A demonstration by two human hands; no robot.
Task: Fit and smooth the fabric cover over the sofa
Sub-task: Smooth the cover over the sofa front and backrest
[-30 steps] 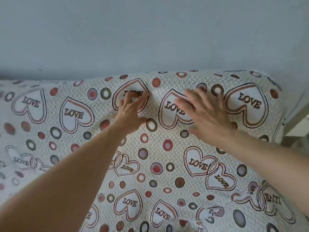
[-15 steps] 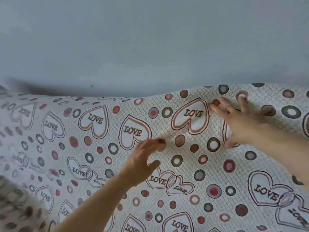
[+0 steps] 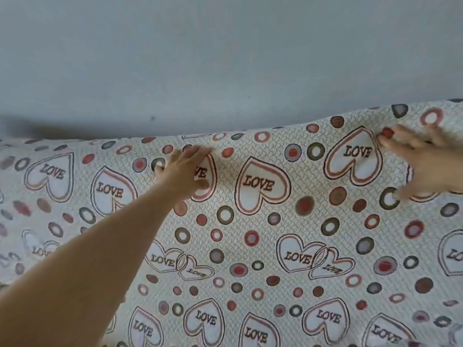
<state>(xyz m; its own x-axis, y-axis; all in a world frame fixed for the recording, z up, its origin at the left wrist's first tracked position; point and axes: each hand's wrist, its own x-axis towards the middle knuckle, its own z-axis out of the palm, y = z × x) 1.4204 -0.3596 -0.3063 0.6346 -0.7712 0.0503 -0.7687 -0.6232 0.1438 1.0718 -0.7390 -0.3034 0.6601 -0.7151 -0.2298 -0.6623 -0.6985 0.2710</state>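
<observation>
A cream quilted fabric cover (image 3: 260, 229) printed with "LOVE" hearts and coloured rings lies over the sofa back and fills the lower half of the view. My left hand (image 3: 186, 171) lies flat on it near the top edge, fingers straight and pointing up to the right, over a heart. My right hand (image 3: 423, 166) presses flat on the cover at the far right, fingers spread toward the top edge; part of it runs out of frame. The sofa itself is hidden under the fabric.
A plain grey-blue wall (image 3: 225, 58) stands directly behind the sofa's top edge, with a narrow dark shadow along the gap at the left.
My view has shifted left along the sofa back. My left hand has slid up and left to the top edge of the cover. My right hand stays flat, now at the right edge of view.
</observation>
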